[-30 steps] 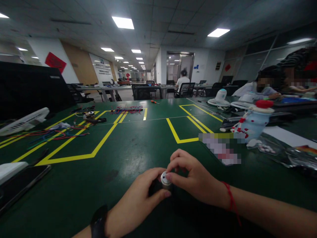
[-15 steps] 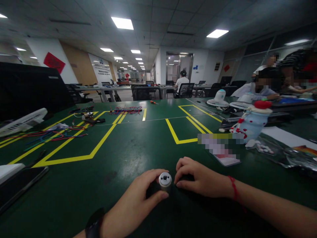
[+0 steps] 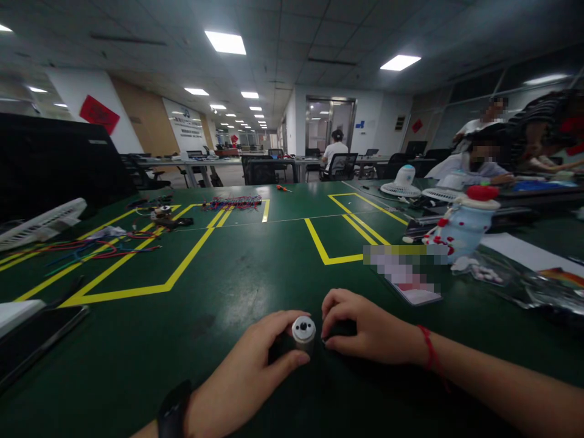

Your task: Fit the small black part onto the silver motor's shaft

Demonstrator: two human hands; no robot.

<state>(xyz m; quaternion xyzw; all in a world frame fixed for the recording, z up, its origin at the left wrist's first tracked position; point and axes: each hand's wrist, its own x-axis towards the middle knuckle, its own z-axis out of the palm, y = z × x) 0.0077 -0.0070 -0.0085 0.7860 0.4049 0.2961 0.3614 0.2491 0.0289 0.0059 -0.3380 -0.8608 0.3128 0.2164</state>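
Observation:
My left hand point(image 3: 250, 365) curls its thumb and fingers round a small silver motor point(image 3: 303, 330). The motor stands upright, its round, pale end face up, with a dark centre and small holes beside it. Just to the right, my right hand point(image 3: 365, 325) rests low at the tabletop with its fingers bent inward and the thumb close to the fingertips. A tiny dark bit shows at those fingertips, too small to name. A narrow gap separates the right fingertips from the motor.
Yellow tape lines point(image 3: 191, 255) mark the green table point(image 3: 241, 286). Loose coloured wires point(image 3: 104, 246) and a dark phone point(image 3: 45, 340) lie left. A pixelated card point(image 3: 410, 283), a blue cup point(image 3: 472, 225) and plastic bags point(image 3: 538, 292) are at right. A screwdriver point(image 3: 283, 189) lies far back. People sit beyond.
The right thumb and fingertips have shifted very slightly, and a small dark bit now shows at them. My left hand keeps its hold on the motor, almost unmoved.

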